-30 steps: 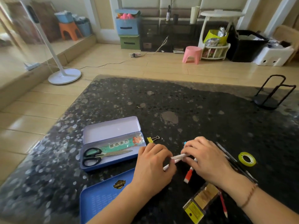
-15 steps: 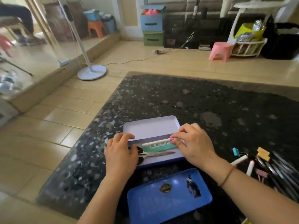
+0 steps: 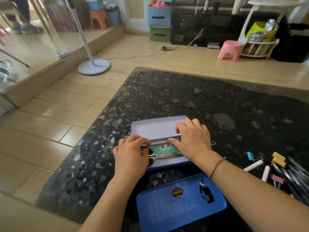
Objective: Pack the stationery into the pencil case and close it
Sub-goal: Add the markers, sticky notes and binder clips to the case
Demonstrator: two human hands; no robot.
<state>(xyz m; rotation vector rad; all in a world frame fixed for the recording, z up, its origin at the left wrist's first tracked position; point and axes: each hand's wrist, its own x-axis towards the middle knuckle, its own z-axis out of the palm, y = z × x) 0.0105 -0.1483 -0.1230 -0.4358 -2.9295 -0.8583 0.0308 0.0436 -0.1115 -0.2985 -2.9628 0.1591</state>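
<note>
Head view: the white pen [image 3: 158,142], held above the tray half a second ago, has been pressed by both hands [image 3: 132,154] [image 3: 192,138] into the open pencil case [image 3: 168,163], while more stationery [image 3: 274,168] remains unpacked at right.

You have one view only, from the camera on your head. It looks forward and steeply down over the dark speckled table [image 3: 167,97], close enough that your forearms enter from the bottom edge and your hands sit just below centre. The wide lens bends the table's edges and takes in the wooden floor [image 3: 50,124] and far wall beyond.
</note>
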